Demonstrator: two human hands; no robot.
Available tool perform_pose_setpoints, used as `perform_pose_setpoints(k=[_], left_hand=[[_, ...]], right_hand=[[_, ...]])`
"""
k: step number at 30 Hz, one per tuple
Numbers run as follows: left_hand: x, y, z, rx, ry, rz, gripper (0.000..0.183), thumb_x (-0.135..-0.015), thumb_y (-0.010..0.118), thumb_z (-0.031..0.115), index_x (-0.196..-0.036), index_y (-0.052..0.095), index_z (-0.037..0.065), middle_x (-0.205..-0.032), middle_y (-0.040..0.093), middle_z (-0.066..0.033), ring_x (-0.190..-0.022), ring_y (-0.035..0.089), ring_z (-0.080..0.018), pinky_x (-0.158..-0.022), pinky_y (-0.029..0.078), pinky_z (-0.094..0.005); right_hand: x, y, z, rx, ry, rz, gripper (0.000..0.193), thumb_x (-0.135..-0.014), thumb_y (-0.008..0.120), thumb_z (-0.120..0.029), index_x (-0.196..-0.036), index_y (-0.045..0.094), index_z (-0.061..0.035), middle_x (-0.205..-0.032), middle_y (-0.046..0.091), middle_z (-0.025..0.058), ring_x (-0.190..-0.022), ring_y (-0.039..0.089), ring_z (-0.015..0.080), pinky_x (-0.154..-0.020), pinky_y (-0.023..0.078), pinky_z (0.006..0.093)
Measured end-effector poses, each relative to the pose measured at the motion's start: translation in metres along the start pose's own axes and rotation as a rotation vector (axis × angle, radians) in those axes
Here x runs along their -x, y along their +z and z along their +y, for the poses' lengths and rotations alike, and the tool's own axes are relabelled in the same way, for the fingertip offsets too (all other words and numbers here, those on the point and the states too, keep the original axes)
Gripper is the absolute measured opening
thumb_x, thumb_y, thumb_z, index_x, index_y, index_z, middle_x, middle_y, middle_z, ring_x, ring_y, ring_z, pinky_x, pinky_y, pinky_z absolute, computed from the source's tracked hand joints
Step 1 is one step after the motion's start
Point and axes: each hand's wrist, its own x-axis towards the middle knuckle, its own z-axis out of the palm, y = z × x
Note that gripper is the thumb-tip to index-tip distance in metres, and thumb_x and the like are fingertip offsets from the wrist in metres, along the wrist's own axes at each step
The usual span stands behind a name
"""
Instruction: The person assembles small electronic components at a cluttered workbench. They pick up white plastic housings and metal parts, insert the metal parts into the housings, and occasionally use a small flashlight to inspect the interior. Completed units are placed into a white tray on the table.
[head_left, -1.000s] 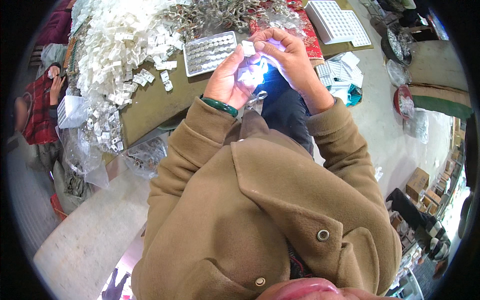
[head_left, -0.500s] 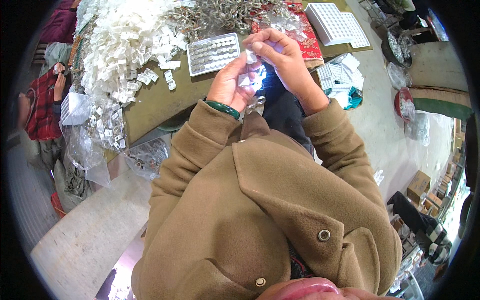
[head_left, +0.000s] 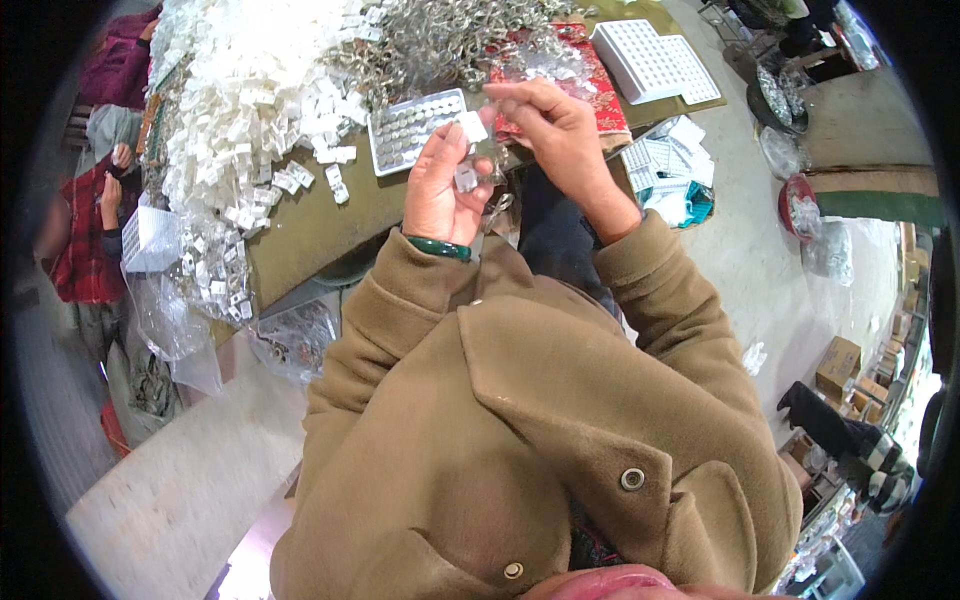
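1. Left hand (head_left: 438, 198): thumb and fingers clamped on a small white plastic casing (head_left: 468, 127), held up at the table's near edge, just right of the disc tray.
2. Casing: broad face turned upward to the wearer, piece slightly tilted. Long axis: can't tell from where I stand (looks nearly square).
3. Second white block (head_left: 466, 180) at the same hand's curled fingers, just below the first; its pointing is unclear too.
4. Right hand (head_left: 558, 140): beside the casing, apart from it, index stretched leftward. Fingertips blurred; can't tell whether they pinch anything.
5. White tray (head_left: 373, 145): rows of round silver discs, set slantwise on the olive table (head_left: 325, 220).
6. Left of it, a big heap of white plastic tags (head_left: 245, 120); behind, tangled metal clips (head_left: 425, 50).
7. Right: red patterned cloth (head_left: 607, 100), then white hole-filled trays (head_left: 640, 62).
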Motion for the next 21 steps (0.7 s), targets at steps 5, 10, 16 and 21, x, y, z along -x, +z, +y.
perform_pose_setpoints(k=[5,10,16,21], left_hand=[[-0.001,0.000,-0.002,0.024,-0.036,0.029,0.035,-0.097,0.054,0.029,-0.126,0.051,0.008,-0.130,0.056,-0.0056,-0.073,0.051,-0.0056,-0.055,0.044,-0.0181],[-0.004,-0.004,-0.004,0.072,-0.100,0.057,0.036,-0.097,0.056,0.032,-0.120,0.054,0.004,-0.107,0.061,-0.0050,-0.074,0.051,-0.0059,-0.055,0.043,-0.0191],[-0.006,-0.010,-0.012,0.193,-0.258,-0.059,0.024,-0.096,0.058,0.029,-0.108,0.060,0.008,-0.092,0.065,-0.0041,-0.068,0.055,-0.0080,-0.053,0.045,-0.0223],[-0.004,-0.014,-0.019,0.156,-0.296,-0.170,0.028,-0.096,0.057,0.030,-0.115,0.057,0.009,-0.091,0.061,0.0003,-0.070,0.054,-0.0059,-0.051,0.043,-0.0203]], right_hand=[[0.005,-0.008,-0.005,0.501,-0.303,0.039,0.016,-0.080,0.065,-0.002,-0.095,0.068,-0.0068,-0.085,0.067,0.0079,-0.077,0.066,0.0227,-0.066,0.052,0.0313],[0.011,-0.014,-0.010,0.265,0.007,0.089,0.010,-0.090,0.063,-0.007,-0.098,0.063,-0.0010,-0.094,0.070,0.0076,-0.086,0.067,0.0137,-0.075,0.052,0.0260],[0.021,-0.008,-0.015,-0.303,0.133,0.062,0.009,-0.089,0.064,-0.008,-0.093,0.063,0.0008,-0.097,0.068,0.0067,-0.086,0.060,0.0089,-0.081,0.049,0.0238],[0.039,-0.001,-0.019,-0.043,0.017,0.088,0.010,-0.085,0.063,-0.002,-0.095,0.065,0.0003,-0.089,0.066,0.0055,-0.082,0.061,0.0109,-0.075,0.051,0.0272]])
